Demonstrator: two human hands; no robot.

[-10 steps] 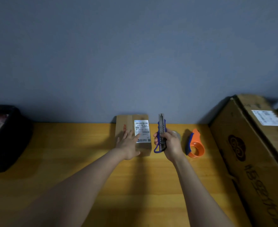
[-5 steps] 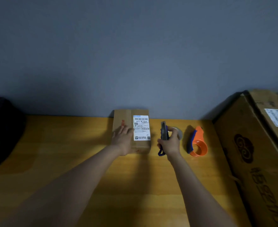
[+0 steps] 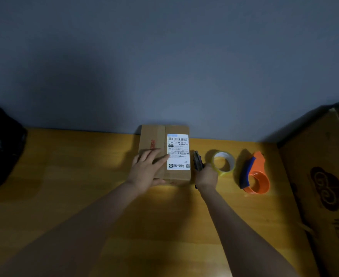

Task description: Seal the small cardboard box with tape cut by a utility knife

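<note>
A small cardboard box with a white shipping label lies flat on the wooden table against the wall. My left hand rests flat on its top, fingers spread. Just right of the box, my right hand grips a dark utility knife held low near the table, its tip pointing away from me. A roll of clear tape lies flat right beside that hand. An orange and blue tape dispenser sits further right.
A large cardboard box fills the right side of the table. A black bag sits at the left edge. A grey wall backs the table.
My right hand has lowered the utility knife from upright in the air down beside the small box. The tape roll behind it has come into view. My left hand stays on the box.
</note>
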